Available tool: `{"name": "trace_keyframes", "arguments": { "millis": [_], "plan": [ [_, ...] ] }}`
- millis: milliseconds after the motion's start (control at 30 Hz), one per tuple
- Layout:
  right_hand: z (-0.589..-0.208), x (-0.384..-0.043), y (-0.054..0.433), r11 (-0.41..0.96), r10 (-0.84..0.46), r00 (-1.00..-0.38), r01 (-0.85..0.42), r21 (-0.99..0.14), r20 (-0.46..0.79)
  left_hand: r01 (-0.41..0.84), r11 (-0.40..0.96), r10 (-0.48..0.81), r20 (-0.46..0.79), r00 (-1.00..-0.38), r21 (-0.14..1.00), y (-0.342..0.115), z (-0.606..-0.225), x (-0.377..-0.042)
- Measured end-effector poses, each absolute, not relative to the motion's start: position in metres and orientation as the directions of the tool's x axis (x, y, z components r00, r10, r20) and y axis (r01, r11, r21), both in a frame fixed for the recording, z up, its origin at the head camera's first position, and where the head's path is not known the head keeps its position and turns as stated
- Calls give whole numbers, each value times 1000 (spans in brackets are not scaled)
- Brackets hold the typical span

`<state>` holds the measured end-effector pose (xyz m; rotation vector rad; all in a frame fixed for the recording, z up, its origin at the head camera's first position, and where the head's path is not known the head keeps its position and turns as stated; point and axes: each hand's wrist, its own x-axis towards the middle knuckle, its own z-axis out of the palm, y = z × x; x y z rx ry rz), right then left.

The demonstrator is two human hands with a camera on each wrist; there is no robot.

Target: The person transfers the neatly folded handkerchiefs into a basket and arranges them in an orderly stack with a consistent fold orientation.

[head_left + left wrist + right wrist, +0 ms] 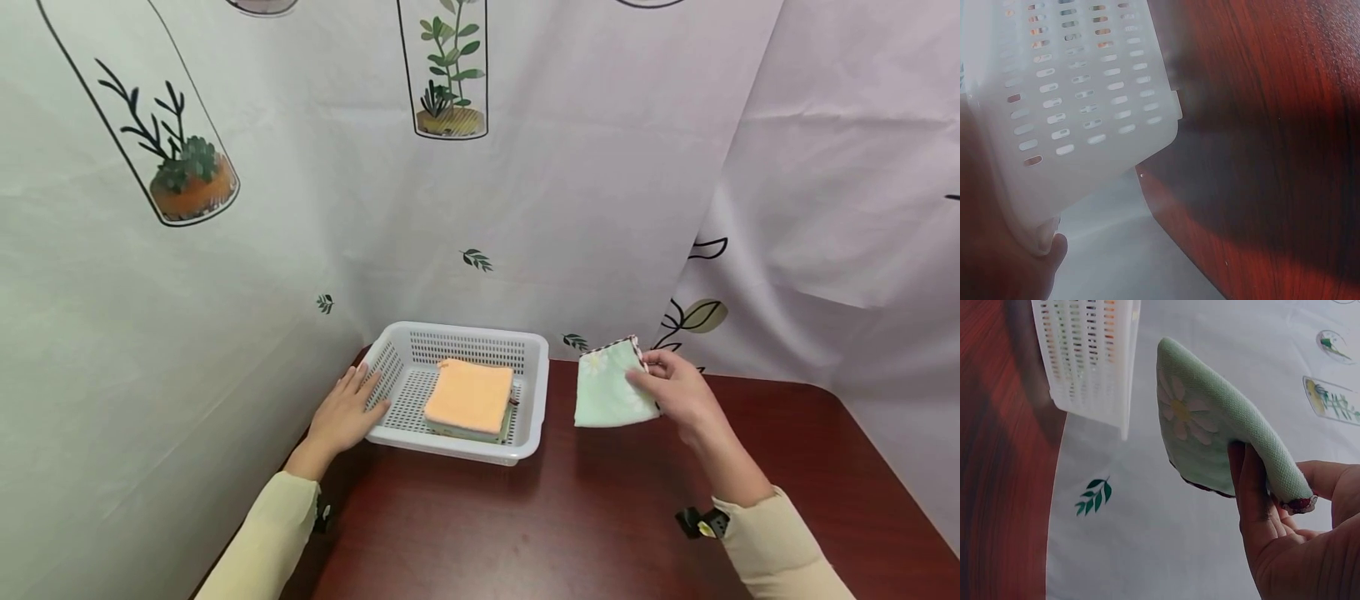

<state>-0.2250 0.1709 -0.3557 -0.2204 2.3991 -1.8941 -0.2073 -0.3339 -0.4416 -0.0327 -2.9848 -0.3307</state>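
Observation:
A folded light green hand towel (611, 385) with white daisies and a dark patterned edge is pinched between the thumb and fingers of my right hand (678, 392). It is held up to the right of a white plastic basket (532, 400); the right wrist view shows the towel (1210, 425) bent over in the grip. My left hand (345, 417) rests with spread, fairly straight fingers on the basket's left rim. Inside the basket, a folded orange towel (470, 396) lies on top of other folded cloth, whose lower layers are mostly hidden.
The dark red wooden table (480, 533) carries the basket near its back left. A pale curtain (570, 200) printed with plants in jars hangs behind and along both sides, close to the table's edges.

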Motion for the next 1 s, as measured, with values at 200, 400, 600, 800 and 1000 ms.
{"name": "trace_keyframes", "arguments": {
  "millis": [200,400,600,800,1000],
  "plan": [
    [-357,-227,160,201,-181,-983,-66,-977,30,44,980,13,157,-987,194,-334,-442,-208],
    [-359,-229,149,165,-189,-982,-47,-985,15,41,979,10,152,-988,198,-333,-440,-207],
    [-361,-232,136,124,-181,-983,-28,-992,5,39,978,7,153,-988,205,-334,-442,-208],
    [-363,-235,123,89,-184,-983,-6,-996,-11,43,977,8,162,-987,211,-334,-443,-208],
    [-365,-238,111,47,-182,-983,8,-999,-17,44,976,9,165,-986,212,-333,-444,-208]
  ]
}}
